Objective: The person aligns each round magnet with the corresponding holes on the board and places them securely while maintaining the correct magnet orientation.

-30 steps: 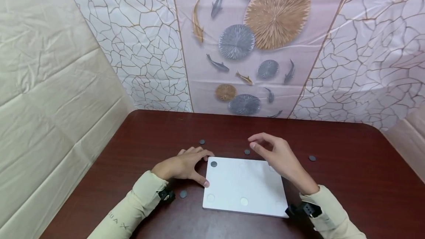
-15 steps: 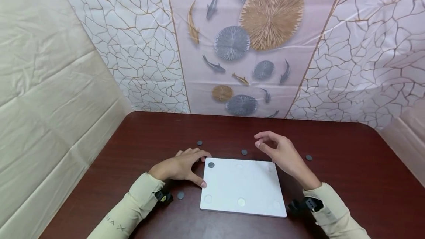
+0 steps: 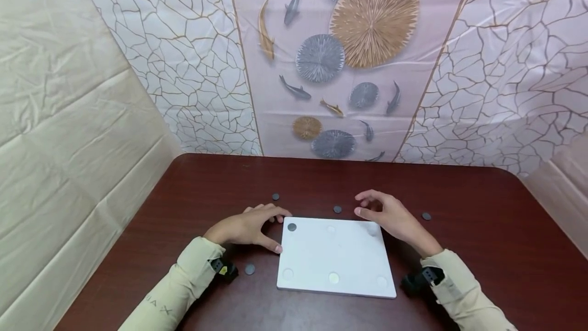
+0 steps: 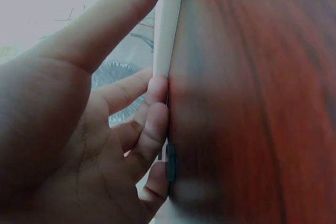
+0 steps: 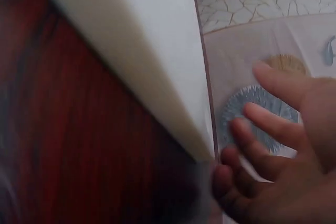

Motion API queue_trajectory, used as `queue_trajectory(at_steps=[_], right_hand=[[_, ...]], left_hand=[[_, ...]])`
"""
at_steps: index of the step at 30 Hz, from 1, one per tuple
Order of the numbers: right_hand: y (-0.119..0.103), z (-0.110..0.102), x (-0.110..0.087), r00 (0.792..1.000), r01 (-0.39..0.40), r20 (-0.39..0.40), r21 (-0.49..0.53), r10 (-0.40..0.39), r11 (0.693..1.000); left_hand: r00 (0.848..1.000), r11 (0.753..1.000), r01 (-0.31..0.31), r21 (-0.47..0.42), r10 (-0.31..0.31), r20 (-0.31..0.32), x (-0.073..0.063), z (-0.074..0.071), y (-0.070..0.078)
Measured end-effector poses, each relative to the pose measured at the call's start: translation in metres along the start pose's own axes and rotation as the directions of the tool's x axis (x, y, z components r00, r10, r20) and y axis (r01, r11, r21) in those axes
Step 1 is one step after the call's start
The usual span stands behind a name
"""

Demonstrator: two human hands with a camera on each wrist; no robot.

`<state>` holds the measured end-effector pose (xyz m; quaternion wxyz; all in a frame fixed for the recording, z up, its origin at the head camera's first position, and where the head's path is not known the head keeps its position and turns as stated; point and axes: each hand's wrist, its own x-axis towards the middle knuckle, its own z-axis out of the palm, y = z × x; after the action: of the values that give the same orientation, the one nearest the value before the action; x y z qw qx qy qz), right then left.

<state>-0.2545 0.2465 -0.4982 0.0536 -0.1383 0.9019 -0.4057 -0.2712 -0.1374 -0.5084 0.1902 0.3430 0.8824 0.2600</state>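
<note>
A white rectangular board (image 3: 337, 254) with shallow round recesses lies on the table. A dark grey coin-like disc (image 3: 292, 227) sits in its far-left recess. My left hand (image 3: 250, 226) rests at the board's left side, thumb on the edge and fingertips by the far-left corner. In the left wrist view, another dark disc (image 4: 170, 162) stands out close beside the fingers. Over the far-right corner hovers my right hand (image 3: 390, 216), its fingers loosely bent and apart. Nothing shows between those fingers (image 5: 275, 124) in the right wrist view.
Loose dark discs lie on the brown table (image 3: 220, 183): a far-left disc (image 3: 275, 196), one disc behind the board (image 3: 337, 209), a right disc (image 3: 426, 216) and a near-left disc (image 3: 249, 269). A patterned cloth (image 3: 206, 65) hangs behind the table.
My right hand has moved rightward from behind the board toward its far-right corner, and its fingers have dipped slightly. My left hand stays at the board's left edge. The head view has shifted slightly.
</note>
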Motion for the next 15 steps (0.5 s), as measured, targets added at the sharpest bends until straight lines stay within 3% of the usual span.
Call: queue_trajectory(at_steps=[6,15], right_hand=[[0.010,-0.013,-0.002,0.987,0.064,0.149,-0.062,-0.055,0.996],[0.024,-0.028,-0.007,0.968,0.106,0.237,-0.096,-0.081,0.990]], left_hand=[[1.000,0.998,-0.025,-0.049,0.026,0.013,-0.002,-0.007,-0.006],[0.998,0.984,-0.047,-0.174,0.052,0.028,-0.006,-0.014,-0.015]])
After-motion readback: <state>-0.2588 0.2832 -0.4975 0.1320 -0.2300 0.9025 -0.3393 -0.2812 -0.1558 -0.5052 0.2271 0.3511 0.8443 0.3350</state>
